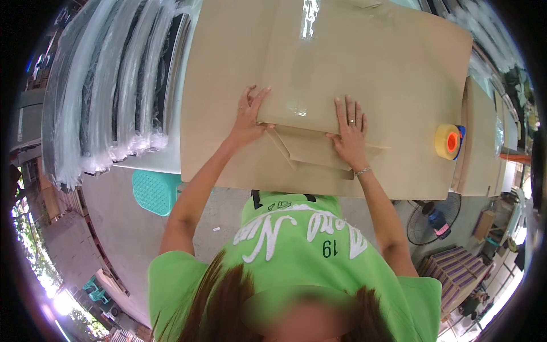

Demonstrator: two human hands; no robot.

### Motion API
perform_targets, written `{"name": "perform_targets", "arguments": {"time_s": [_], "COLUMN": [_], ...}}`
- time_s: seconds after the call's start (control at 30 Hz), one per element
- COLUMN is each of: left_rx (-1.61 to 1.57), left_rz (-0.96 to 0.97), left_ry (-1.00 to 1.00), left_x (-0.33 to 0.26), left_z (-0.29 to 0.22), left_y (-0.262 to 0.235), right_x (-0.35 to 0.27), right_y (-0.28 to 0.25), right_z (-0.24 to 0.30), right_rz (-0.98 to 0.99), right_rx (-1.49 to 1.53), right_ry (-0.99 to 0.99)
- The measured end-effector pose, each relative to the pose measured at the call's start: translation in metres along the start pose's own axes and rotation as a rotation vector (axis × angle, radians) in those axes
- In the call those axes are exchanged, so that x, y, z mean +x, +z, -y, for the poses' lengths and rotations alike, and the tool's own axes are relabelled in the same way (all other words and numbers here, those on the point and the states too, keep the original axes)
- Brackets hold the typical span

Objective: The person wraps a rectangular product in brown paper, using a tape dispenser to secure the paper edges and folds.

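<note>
A large brown cardboard piece (399, 80) lies in front of me, close to my body. Near its front edge, a smaller folded cardboard flap (313, 145) stands partly raised around a recess. My left hand (248, 121) rests at the flap's left end, fingers apart and slightly bent, thumb along the fold. At the other end my right hand (351, 134) lies flat on the cardboard with fingers stretched forward and thumb at the flap's edge. Shiny clear tape (299, 107) shows just beyond the fold, between the hands. Neither hand visibly holds a loose object.
A yellow tape roll with an orange core (447, 141) sits on the cardboard at the right. Plastic-wrapped panels (108, 85) stand in a row at the left. Below are a green stool (155, 191) and a fan (436, 219); more cardboard (481, 137) is at the right.
</note>
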State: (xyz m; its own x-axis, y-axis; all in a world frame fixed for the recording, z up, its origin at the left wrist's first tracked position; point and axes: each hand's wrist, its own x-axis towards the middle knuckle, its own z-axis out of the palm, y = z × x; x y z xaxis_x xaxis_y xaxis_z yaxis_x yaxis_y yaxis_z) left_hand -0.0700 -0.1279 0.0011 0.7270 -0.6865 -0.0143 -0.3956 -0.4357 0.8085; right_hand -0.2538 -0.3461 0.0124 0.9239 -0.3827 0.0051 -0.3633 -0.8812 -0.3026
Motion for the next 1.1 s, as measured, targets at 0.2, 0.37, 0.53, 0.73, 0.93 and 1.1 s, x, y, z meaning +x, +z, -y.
{"name": "perform_targets", "arguments": {"time_s": [0.2,0.37,0.53,0.73,0.93,1.1], "left_rx": [0.287,0.184,0.197,0.274,0.684,0.721], "left_rz": [-0.042,0.012,0.234,0.112,0.081,0.386], "left_ry": [0.383,0.435,0.223,0.113,0.618,1.039], "left_x": [-0.043,-0.049,-0.061,-0.077,-0.058,0.009], "left_z": [0.035,0.029,-0.002,-0.029,-0.019,-0.03], "left_y": [0.037,0.026,0.011,0.046,0.057,0.018], "right_x": [0.004,0.003,0.0,0.0,0.001,0.002], "right_y": [-0.006,-0.008,-0.005,-0.01,-0.014,-0.019], "right_z": [0.002,0.002,0.002,0.007,0.003,-0.016], "right_rz": [0.013,0.037,0.027,0.028,0.04,0.095], "right_rx": [0.035,0.044,0.06,0.053,0.039,-0.056], "right_ry": [0.009,0.034,0.028,0.025,0.008,-0.064]}}
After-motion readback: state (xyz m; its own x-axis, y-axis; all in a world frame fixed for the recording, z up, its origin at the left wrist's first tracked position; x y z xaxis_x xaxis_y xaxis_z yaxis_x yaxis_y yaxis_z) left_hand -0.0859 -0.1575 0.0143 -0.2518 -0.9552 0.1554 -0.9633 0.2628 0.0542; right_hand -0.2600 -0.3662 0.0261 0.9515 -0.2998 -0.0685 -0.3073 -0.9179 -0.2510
